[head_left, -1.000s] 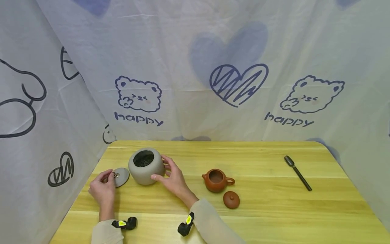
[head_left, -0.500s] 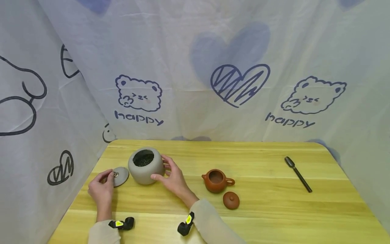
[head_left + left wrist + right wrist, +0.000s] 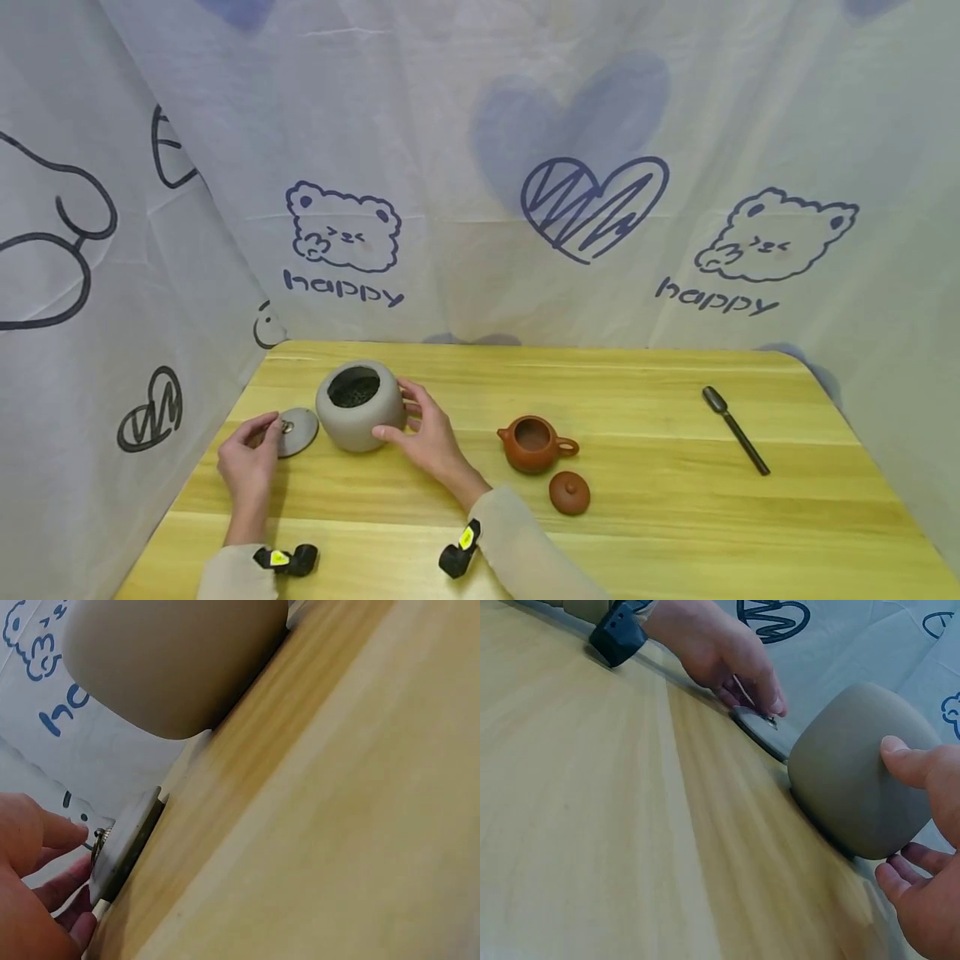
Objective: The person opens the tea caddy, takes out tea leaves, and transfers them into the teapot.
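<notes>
A grey jar (image 3: 360, 417) with dark, loose leaf-like contents stands uncovered at the table's left. My right hand (image 3: 431, 437) holds its right side, thumb in front and fingers curled behind; the right wrist view shows the thumb (image 3: 900, 757) pressed to the wall. Left of the jar lies its round grey lid (image 3: 302, 433), flat on the wood, with a small metal ring knob (image 3: 97, 847) on top. My left hand (image 3: 249, 458) is at the lid's left edge, fingers loosely bent. In the left wrist view a fingertip is close by the knob, apparently not gripping it.
A reddish-brown clay teapot (image 3: 531, 446), uncovered, stands mid-table with its spout leftward. Its lid (image 3: 570, 493) lies just in front. A dark tea scoop (image 3: 735, 429) lies at the right. A printed cloth (image 3: 465, 250) hangs behind the table and along its sides.
My left wrist has drifted a little left while its fingertips stay beside the jar's lid. The right hand keeps its hold on the jar. The head view has shifted slightly.
</notes>
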The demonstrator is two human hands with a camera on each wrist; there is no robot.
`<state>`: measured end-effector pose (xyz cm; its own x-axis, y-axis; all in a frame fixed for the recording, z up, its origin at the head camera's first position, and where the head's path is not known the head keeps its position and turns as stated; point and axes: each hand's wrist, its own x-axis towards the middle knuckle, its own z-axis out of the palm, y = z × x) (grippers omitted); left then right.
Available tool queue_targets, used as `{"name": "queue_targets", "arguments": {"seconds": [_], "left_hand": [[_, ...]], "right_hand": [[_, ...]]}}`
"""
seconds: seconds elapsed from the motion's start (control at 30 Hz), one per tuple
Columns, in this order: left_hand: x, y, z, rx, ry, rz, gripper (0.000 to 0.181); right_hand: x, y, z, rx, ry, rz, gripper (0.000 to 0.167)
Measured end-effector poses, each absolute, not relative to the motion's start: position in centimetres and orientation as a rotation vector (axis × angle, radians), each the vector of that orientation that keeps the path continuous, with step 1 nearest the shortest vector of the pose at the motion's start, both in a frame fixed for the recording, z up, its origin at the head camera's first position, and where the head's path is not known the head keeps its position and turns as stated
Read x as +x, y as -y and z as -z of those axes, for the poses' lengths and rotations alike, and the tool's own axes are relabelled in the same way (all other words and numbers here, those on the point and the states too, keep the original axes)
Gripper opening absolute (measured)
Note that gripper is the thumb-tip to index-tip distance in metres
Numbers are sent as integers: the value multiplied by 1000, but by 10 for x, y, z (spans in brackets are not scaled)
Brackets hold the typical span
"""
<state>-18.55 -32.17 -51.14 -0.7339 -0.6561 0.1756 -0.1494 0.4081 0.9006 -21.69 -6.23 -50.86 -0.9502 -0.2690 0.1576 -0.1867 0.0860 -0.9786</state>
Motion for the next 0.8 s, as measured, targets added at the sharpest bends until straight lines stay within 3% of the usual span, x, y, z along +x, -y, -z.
{"name": "queue_targets", "arguments": {"seconds": [0.17, 0.4, 0.8], "left_hand": [[-182, 318, 507, 633, 2225, 1279, 25], [-182, 308, 495, 361, 2323, 1209, 32], [-182, 294, 478, 28, 2290, 1585, 44]], "right_hand": [[-218, 60, 502, -465, -2273, 2004, 75], [-219, 55, 494, -481, -2297, 1991, 64], [-210, 44, 476, -564, -2328, 2013, 49]]}}
